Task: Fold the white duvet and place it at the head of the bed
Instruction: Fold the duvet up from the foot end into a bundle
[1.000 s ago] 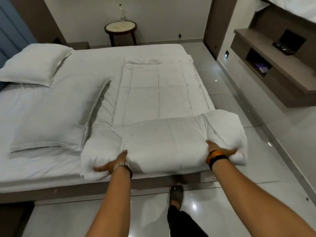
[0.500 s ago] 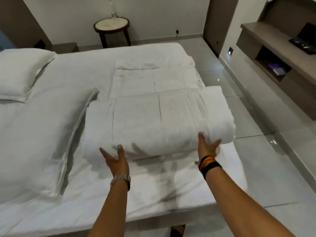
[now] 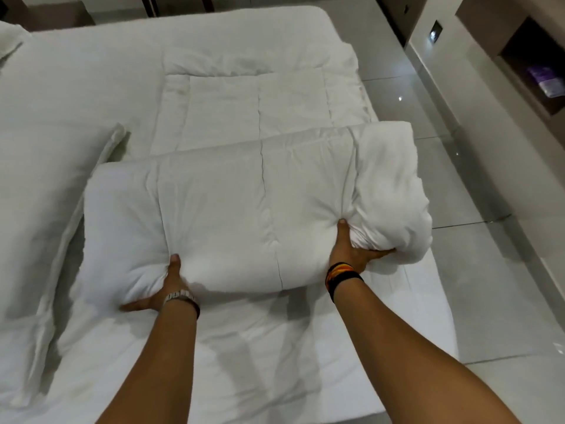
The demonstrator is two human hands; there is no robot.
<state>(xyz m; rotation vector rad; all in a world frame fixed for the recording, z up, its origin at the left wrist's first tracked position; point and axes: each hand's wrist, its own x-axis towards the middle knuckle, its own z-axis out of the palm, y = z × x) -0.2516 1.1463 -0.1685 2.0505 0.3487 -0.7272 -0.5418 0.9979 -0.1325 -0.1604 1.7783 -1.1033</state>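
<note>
Head view: duvet (image 3: 232,215) roll is re-gripped since half a second ago, left hand (image 3: 165,289) and right hand (image 3: 351,249) clamped on it (fold unfinished).

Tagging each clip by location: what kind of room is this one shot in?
A bedroom, possibly a hotel room. A wide bed with white sheets fills the view, with a pillow and a half-folded white duvet on it; polished floor tiles and a built-in wall shelf sit alongside.
</note>
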